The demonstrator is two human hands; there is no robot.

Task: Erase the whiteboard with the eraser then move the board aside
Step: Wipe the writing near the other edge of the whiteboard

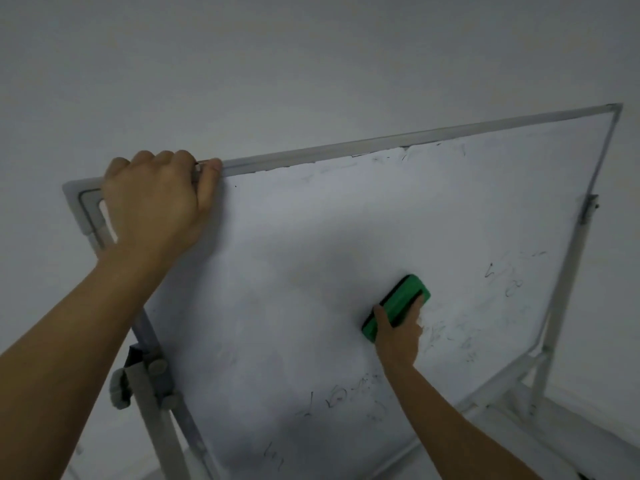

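Erasing partly done, I judge. My right hand (398,332) has its grip closed on the green block eraser (396,306), pressed mid-board on the grey-framed whiteboard (311,237). Left hand (156,202) clamps the top frame. Marks remain lower and right; board not yet moved.

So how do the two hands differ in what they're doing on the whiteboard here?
The left hand curls over the whiteboard's top frame near a corner, steadying it; the right hand presses the green eraser flat against the writing surface. The left hand holds no tool and sits high; the right works lower, near leftover marker traces. Both touch the board.
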